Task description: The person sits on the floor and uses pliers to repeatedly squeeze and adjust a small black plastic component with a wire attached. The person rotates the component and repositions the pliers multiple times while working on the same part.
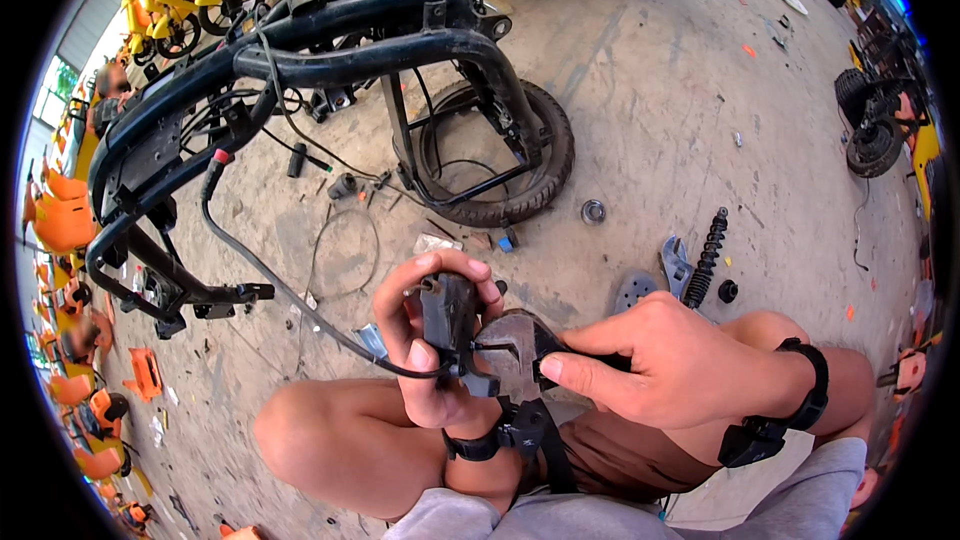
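Observation:
My left hand [428,340] is curled around a black brake caliper [447,315], thumb on the near side and fingers over its top. A black hose [290,292] runs from the caliper up and left to an end with a red cap [221,155]. In my right hand [650,360] is a wide-jawed wrench [515,348], its dark handle pinched between thumb and fingers. The wrench's grey metal jaws are up against the caliper's right side; whether they grip anything there is hard to make out.
A black scooter frame [360,65] with a wheel [555,155] lies ahead. A shock absorber [707,258], an adjustable wrench [676,262] and a grey clog [635,290] are on the floor at right. Orange and yellow scooter parts [65,215] line the left side.

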Available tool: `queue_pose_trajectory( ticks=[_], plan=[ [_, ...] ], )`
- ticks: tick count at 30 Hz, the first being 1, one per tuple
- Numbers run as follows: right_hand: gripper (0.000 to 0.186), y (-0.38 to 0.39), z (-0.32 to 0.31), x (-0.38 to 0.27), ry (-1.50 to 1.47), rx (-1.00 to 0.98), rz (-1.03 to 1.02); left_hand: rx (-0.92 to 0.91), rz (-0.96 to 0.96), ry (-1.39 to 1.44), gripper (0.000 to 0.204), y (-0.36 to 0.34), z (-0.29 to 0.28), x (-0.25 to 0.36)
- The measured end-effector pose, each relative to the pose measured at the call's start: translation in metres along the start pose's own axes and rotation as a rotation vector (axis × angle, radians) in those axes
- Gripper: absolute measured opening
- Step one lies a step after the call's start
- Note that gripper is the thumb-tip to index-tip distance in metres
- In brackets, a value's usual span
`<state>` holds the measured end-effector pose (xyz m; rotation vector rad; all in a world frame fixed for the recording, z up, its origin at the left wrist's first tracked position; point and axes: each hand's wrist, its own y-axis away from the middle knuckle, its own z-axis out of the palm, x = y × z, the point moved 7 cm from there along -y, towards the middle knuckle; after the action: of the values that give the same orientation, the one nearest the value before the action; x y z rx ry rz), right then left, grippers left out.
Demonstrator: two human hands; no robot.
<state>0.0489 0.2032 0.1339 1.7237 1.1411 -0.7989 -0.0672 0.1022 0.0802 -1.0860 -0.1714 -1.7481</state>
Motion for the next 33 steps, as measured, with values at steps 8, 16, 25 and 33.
queue_pose_trajectory(
  ticks=[8,16,25,33],
  plan=[
    [0.037,0.002,0.002,0.001,0.059,0.090,-0.019,0.023,0.003,-0.048,0.067,-0.001,-0.002,0.002],
    [0.033,0.003,-0.001,-0.005,0.109,0.130,-0.086,0.021,0.024,-0.061,0.068,-0.003,0.000,0.005],
    [0.033,0.004,-0.002,-0.005,0.117,0.156,-0.087,-0.029,0.062,-0.124,0.067,-0.001,0.004,0.007],
    [0.035,0.003,-0.005,-0.002,0.081,0.103,-0.032,-0.038,0.064,-0.141,0.066,-0.002,0.007,0.006]
  ],
)
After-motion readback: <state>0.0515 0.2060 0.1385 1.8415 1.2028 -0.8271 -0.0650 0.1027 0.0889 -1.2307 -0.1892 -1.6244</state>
